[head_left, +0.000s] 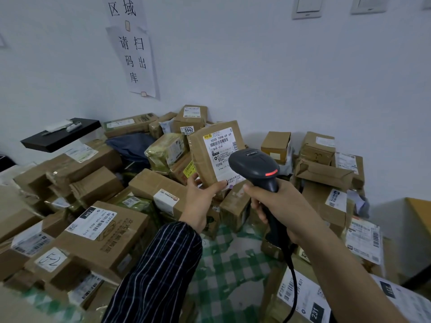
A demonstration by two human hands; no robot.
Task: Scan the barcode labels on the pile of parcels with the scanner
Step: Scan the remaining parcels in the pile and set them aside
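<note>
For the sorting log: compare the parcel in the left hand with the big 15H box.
The held parcel is gripped by the left hand, raised and near upright; the 15H box lies flat. The held parcel's label faces the scanner; the 15H box's label faces up. Both are brown cardboard with white barcode labels.

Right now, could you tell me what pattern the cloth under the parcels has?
The cloth is green-and-white checked, seen in the head view.
</note>
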